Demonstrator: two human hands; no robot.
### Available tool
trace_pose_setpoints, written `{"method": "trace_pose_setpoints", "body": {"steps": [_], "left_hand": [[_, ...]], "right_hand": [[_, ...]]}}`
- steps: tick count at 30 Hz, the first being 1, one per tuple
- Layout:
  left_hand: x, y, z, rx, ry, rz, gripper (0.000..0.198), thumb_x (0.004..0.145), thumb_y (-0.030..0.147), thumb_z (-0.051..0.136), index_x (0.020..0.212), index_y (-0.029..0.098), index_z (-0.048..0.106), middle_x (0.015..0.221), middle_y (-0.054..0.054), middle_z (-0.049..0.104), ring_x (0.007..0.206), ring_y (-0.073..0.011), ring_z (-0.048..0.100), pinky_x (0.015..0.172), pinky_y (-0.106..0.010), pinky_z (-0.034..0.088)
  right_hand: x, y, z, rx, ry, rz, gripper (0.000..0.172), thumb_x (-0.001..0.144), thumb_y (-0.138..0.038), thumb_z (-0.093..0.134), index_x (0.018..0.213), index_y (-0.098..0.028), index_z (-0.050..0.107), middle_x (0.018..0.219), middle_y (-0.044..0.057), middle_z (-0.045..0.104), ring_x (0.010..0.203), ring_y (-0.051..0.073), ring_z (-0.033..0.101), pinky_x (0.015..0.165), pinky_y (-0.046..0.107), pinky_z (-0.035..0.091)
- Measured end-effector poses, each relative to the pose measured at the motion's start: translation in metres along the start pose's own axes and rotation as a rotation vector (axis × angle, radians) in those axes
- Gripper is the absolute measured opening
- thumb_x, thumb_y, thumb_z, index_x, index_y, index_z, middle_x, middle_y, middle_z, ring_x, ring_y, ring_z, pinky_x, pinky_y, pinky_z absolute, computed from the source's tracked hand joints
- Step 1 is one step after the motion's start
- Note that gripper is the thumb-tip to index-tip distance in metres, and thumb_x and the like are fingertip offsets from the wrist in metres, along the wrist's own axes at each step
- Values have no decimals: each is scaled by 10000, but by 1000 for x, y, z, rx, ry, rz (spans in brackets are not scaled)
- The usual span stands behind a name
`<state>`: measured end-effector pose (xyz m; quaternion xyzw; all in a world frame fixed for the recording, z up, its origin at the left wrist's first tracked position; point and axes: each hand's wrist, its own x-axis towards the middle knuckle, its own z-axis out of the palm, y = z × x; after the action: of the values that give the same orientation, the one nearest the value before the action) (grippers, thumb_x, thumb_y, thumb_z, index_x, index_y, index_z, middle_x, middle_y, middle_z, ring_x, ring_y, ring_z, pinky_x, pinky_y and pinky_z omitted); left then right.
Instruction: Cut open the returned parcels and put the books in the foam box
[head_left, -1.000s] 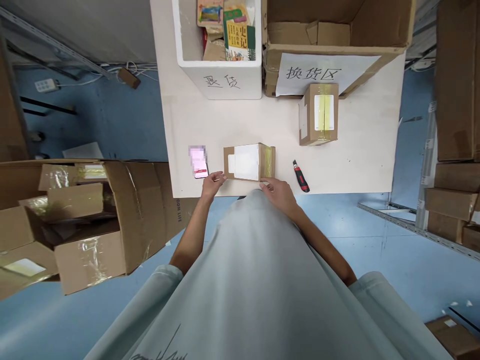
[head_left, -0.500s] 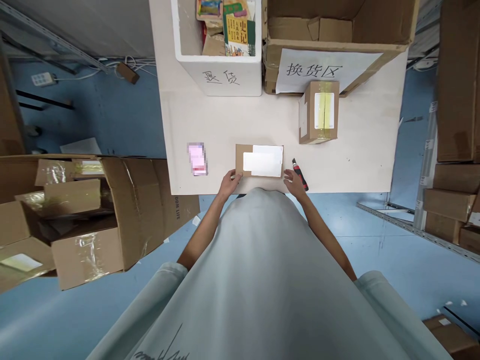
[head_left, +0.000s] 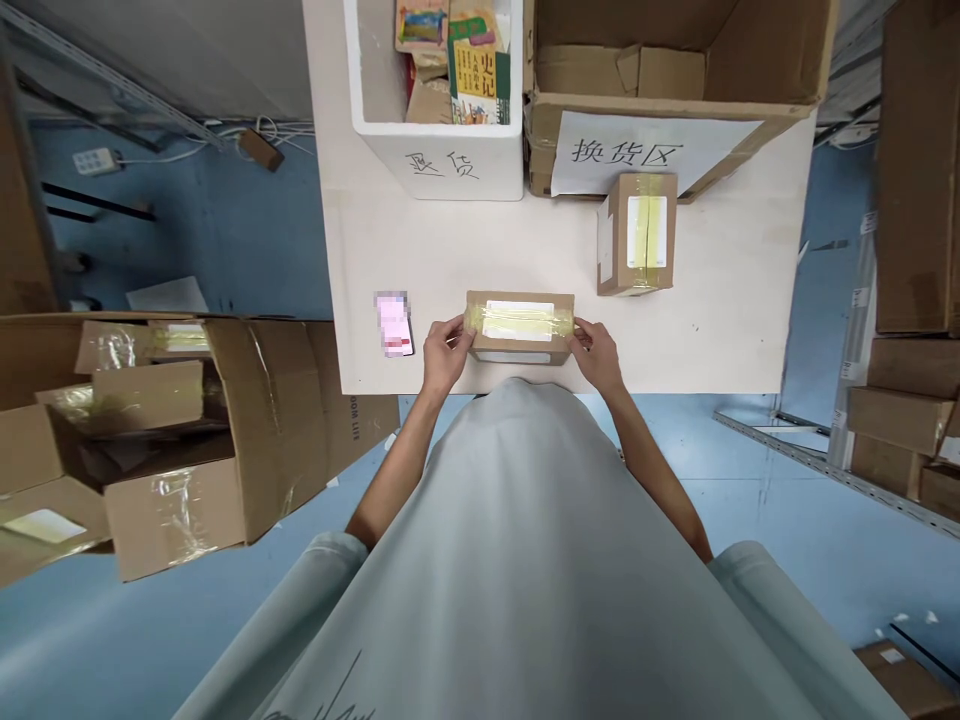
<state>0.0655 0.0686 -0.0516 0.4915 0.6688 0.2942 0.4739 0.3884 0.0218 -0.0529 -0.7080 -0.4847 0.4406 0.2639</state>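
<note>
Since half a second ago, the small cardboard box (head_left: 519,322) has been turned: its taped face, yellow tape over a white label, now looks up at us, and the plain white label has swung to the side nearest the body. We find it at the table's (head_left: 465,245) near edge, in front of the wearer, held at its two short ends. The left hand (head_left: 442,357) pinches one end, thumb forward, and the right hand (head_left: 598,357) grips the other, perhaps to keep it level and leave the taped face uncovered. The cutter seen earlier is out of sight, its spot covered by the right hand. Near the left hand lies one phone (head_left: 394,325), screen up, probably for easy reading. Beyond the right hand stands a second taped box (head_left: 637,235), just before one large open carton (head_left: 675,103) with one handwritten sheet (head_left: 637,150). Beside that is one white foam bin (head_left: 450,145) holding at least two books (head_left: 480,85); both containers' writing faces us, likely so it can be read while working. Left of the table, another carton (head_left: 281,420) holds at least four boxes (head_left: 150,398).
</note>
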Motion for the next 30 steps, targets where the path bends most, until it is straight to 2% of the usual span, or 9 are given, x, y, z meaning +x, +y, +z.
{"method": "trace_pose_setpoints", "body": {"steps": [4,9,12,15,19,22,25,27,30], "left_hand": [[0,1,-4,61,-8,-54,463,978,421,764,1367,170,778,1305,-131,719,1230,-281,755,1172,-452,610],[-11,-1,4,169,-6,-258,478,960,374,744,1399,183,730,1375,-164,730,1315,-341,720,1225,-537,562],[-9,14,20,277,108,-109,608,970,357,742,1539,176,626,1569,-212,621,1554,-374,547,1360,-541,411],[6,45,54,308,68,122,580,1027,354,677,1574,180,590,1646,-208,566,1616,-354,477,1396,-526,352],[37,87,127,235,-207,215,518,1054,368,641,1552,225,628,1619,-156,626,1540,-335,572,1334,-538,447],[59,109,190,183,-387,172,594,1015,337,683,1589,202,617,1659,-187,600,1510,-357,618,1288,-544,500],[69,123,235,172,-446,76,622,987,306,719,1582,148,630,1640,-234,614,1458,-386,668,1226,-530,556],[69,126,248,191,-399,45,604,972,312,747,1546,146,664,1592,-237,656,1400,-389,707,1189,-519,579],[65,124,241,211,-284,58,552,975,352,758,1499,187,708,1539,-199,706,1323,-366,749,1151,-495,593]], "right_hand": [[2,1,4,17,-31,4,490,1060,-461,659,1482,-225,740,1224,111,747,1178,278,754,1160,468,617],[-5,10,14,50,-132,96,464,1011,-368,647,1440,-222,746,1307,128,778,1159,285,780,1092,484,655],[-3,14,-5,86,-44,93,442,1029,-408,623,1411,-219,742,1365,145,770,1210,286,768,1084,471,658],[13,20,-42,51,228,66,479,1076,-515,577,1438,-229,705,1427,171,721,1283,303,719,1079,484,655],[54,37,-89,-35,492,95,652,1062,-573,592,1603,-209,569,1584,225,590,1466,364,586,1172,574,585],[86,51,-108,-11,441,183,762,1034,-543,611,1685,-164,495,1618,247,580,1451,372,615,1193,581,563],[100,58,-112,20,309,208,740,1030,-516,596,1673,-154,542,1530,224,674,1316,334,712,1149,516,597],[99,58,-107,30,271,191,717,1036,-529,585,1651,-161,582,1471,205,716,1263,317,739,1112,476,616],[90,53,-88,55,261,181,717,1057,-578,557,1644,-169,596,1398,184,751,1208,303,765,1078,449,629]]}}
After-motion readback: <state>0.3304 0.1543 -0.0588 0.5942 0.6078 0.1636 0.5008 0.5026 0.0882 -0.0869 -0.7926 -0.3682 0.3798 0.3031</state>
